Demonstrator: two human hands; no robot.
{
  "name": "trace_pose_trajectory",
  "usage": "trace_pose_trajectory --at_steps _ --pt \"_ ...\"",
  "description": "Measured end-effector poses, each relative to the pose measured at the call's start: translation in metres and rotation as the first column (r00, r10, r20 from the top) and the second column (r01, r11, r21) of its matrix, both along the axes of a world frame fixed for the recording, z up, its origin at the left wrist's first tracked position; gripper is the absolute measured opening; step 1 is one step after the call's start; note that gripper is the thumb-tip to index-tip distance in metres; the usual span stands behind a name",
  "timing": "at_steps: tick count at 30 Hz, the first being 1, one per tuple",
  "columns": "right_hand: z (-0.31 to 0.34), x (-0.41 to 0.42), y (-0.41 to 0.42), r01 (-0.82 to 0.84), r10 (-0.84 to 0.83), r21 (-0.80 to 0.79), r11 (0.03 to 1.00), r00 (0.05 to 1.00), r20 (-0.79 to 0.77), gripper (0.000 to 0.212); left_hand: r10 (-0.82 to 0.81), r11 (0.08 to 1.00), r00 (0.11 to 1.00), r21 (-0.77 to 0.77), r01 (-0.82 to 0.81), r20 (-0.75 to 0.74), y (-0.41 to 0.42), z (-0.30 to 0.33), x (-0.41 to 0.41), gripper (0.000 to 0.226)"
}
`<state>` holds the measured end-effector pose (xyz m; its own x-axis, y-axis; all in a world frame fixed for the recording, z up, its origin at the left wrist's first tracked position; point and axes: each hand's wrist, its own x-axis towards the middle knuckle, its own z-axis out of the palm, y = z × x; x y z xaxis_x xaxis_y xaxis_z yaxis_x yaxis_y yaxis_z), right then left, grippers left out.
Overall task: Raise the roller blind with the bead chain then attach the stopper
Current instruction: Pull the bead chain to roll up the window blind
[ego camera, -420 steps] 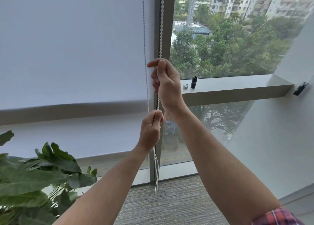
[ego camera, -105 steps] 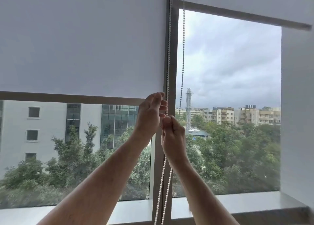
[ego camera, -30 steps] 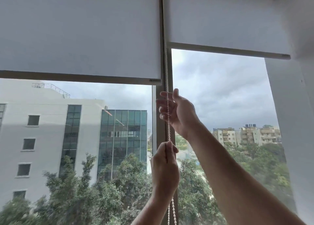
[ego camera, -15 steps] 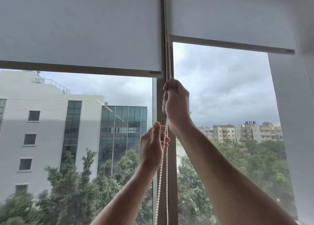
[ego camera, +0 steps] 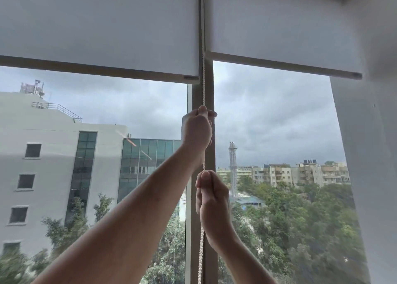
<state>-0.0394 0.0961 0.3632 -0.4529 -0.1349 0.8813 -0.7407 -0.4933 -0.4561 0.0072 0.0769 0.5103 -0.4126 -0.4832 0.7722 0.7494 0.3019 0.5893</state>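
Head view: the hands had swapped places on the bead chain (ego camera: 203, 94) in the half second before this moment. The left hand (ego camera: 196, 133), which had sat lower and beside the chain, was now the upper one, its fingers (ego camera: 209, 113) curled round the chain high against the window mullion (ego camera: 209, 86). The right hand (ego camera: 212, 200), the upper one half a second earlier, had come down below it and pinched the same run of chain between thumb and curled fingers. Both hands therefore had hold of the chain, one just above the other, with a short taut stretch showing between them and the slack hanging down past the right wrist.

The roller blind (ego camera: 98, 26) on the left pane hung with its bottom bar (ego camera: 96, 68) well up the glass, a little below the bar of the neighbouring blind (ego camera: 283, 24). Against the frame from fourteen seconds back, when the bar lay down near the sill, most of the pane was now uncovered.

By my reading, the raising was near its end, with perhaps a few more hand-over-hand pulls to come. The stopper was not in view, so fitting it was not yet done.
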Motion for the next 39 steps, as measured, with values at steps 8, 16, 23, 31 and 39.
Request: trace_pose_trajectory --at_steps 8,16,23,31,39 --pt "0.012 -0.017 0.010 -0.151 0.146 0.038 0.988 0.982 0.121 0.043 0.191 0.976 0.969 -0.071 -0.204 -0.155 0.004 -0.022 -0.004 0.039" --pt "0.085 -0.018 0.029 -0.096 0.100 -0.032 0.995 0.981 0.168 0.051 0.164 0.982 0.975 -0.074 -0.176 -0.151 0.003 -0.088 -0.013 0.038" --pt "0.154 0.007 0.029 -0.262 0.254 0.020 0.965 0.950 0.179 0.036 0.232 0.964 0.965 -0.108 -0.245 -0.120 0.002 -0.127 -0.024 0.036" --pt "0.152 0.015 0.023 -0.055 0.061 -0.118 0.991 0.997 0.041 0.037 0.041 0.987 0.999 -0.157 -0.045 -0.029 -0.009 -0.119 -0.020 0.046" --pt "0.093 0.006 0.013 0.019 -0.025 -0.093 0.996 0.998 -0.065 0.035 0.017 1.000 0.999 -0.004 -0.016 0.047 -0.028 -0.072 -0.008 0.045"
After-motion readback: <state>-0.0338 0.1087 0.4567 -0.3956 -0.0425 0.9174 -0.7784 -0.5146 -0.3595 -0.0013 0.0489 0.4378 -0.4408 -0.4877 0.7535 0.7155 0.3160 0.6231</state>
